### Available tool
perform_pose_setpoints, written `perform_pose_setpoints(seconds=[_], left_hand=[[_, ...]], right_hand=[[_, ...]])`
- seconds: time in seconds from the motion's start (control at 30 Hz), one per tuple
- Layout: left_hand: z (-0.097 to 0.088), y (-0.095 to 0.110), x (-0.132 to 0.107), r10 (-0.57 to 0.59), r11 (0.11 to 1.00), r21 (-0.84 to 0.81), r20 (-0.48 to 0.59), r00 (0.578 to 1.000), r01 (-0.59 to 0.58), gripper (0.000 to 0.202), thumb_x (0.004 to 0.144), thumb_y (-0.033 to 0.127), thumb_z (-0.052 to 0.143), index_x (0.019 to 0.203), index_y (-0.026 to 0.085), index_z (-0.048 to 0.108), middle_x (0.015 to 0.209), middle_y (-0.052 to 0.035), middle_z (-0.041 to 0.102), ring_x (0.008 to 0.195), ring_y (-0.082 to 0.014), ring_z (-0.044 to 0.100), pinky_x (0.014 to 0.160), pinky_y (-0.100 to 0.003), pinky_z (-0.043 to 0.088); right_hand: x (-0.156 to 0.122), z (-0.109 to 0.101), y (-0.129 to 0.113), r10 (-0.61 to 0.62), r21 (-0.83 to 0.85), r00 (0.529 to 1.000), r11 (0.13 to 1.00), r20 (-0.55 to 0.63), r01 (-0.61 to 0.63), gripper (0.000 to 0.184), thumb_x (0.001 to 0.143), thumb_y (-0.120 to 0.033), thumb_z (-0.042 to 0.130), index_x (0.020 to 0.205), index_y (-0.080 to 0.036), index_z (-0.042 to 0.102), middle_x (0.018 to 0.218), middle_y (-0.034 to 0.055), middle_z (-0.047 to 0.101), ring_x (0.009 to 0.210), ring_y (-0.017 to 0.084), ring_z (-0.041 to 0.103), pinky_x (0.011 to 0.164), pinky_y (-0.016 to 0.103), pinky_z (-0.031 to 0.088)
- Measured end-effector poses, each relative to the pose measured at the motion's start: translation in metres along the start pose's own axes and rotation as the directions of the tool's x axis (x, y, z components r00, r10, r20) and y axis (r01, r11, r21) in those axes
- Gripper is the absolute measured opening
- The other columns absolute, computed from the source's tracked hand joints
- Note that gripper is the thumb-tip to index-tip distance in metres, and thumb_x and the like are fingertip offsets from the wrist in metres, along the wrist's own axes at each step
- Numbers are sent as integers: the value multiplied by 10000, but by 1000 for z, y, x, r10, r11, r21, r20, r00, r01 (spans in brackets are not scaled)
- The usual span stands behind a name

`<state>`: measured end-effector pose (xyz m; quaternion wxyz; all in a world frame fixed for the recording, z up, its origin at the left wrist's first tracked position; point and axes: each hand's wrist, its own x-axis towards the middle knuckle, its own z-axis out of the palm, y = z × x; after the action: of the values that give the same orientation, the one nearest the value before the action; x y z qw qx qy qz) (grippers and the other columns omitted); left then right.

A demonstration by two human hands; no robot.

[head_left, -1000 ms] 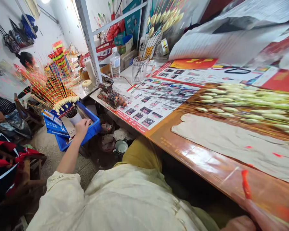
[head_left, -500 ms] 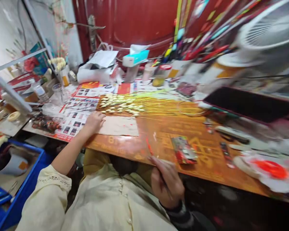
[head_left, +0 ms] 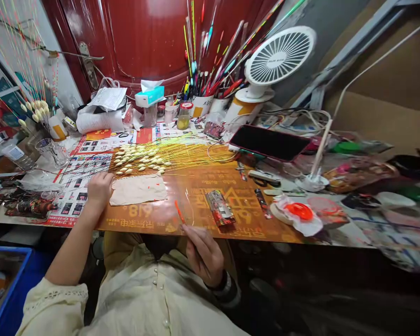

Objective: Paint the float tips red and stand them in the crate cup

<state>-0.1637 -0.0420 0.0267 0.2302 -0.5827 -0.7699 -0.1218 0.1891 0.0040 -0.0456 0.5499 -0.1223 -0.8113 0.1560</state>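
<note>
My right hand point(head_left: 206, 254) is closed round a thin paintbrush point(head_left: 179, 212) with an orange-red tip, held low over the table's front edge. My left hand point(head_left: 100, 190) rests at the left edge of a pale cloth point(head_left: 138, 190) marked with small red spots. Its fingers are bent together, and what lies in them, if anything, is hidden. Just beyond the cloth, many cream-coloured fishing float bodies point(head_left: 140, 158) on thin stems lie side by side. Right of the brush lies a small paint-smeared block point(head_left: 220, 208). Farther right, bright orange paint point(head_left: 298, 212) sits on white crumpled wrapping.
A tilted phone point(head_left: 269, 142) stands at the right, before a white fan point(head_left: 280, 58). Pots of brushes and floats point(head_left: 201, 105), a jar point(head_left: 185, 116) and a tissue box point(head_left: 150, 95) line the back. A blue crate point(head_left: 12, 289) stands at the lower left.
The view has swung to the right and sharpened, so the table appears shifted left. My right hand still holds the brush, and my left hand stays by the cloth.
</note>
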Motion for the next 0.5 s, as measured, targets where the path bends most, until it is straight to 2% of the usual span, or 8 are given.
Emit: perform_pose_setpoints(seconds=[0.07,0.13,0.23,0.3,0.4,0.5], left_hand=[[-15,1,-28,2,999,-34,-99,995,-5,253,986,288,437,1004,236,683,935,-84,713,913,-256,632,813,-392,437],[-27,3,-59,1,998,-58,-152,988,-10,235,980,284,456,1060,266,676,937,-69,727,895,-253,642,807,-400,441],[-40,1,-98,-29,998,-56,-179,983,19,228,971,272,483,1106,288,666,945,-56,743,867,-246,656,791,-406,436],[-45,-3,-113,-58,997,-56,-168,984,49,231,977,274,476,1106,286,667,950,-52,750,861,-236,667,786,-402,432],[-48,-12,-111,-90,994,-68,-126,988,82,255,998,305,441,1056,268,686,924,-50,756,852,-217,680,788,-381,430],[-47,-18,-75,-99,993,-70,-100,990,92,295,1013,340,419,1003,245,697,929,-51,761,855,-204,681,805,-359,412]], right_hand=[[2,1,3,-44,-10,999,999,20,44,609,878,-26,502,1459,-198,453,1122,125,706,1021,200,681,833,355,602],[4,2,7,-76,-18,996,997,36,77,621,880,-28,500,1474,-195,432,1123,131,709,1031,206,684,831,363,606],[9,4,12,-103,-24,994,994,46,105,632,870,-21,512,1477,-175,427,1147,155,704,1050,222,682,835,378,606],[11,7,13,-106,-24,993,994,42,107,631,866,-22,525,1472,-171,435,1169,165,698,1055,227,683,842,381,603],[11,10,12,-98,-28,995,995,22,99,618,871,-38,528,1464,-189,447,1196,158,693,1049,225,689,844,376,600],[10,11,7,-125,-30,992,992,-3,125,613,878,-58,521,1469,-203,441,1207,144,693,1043,227,694,829,373,605]])
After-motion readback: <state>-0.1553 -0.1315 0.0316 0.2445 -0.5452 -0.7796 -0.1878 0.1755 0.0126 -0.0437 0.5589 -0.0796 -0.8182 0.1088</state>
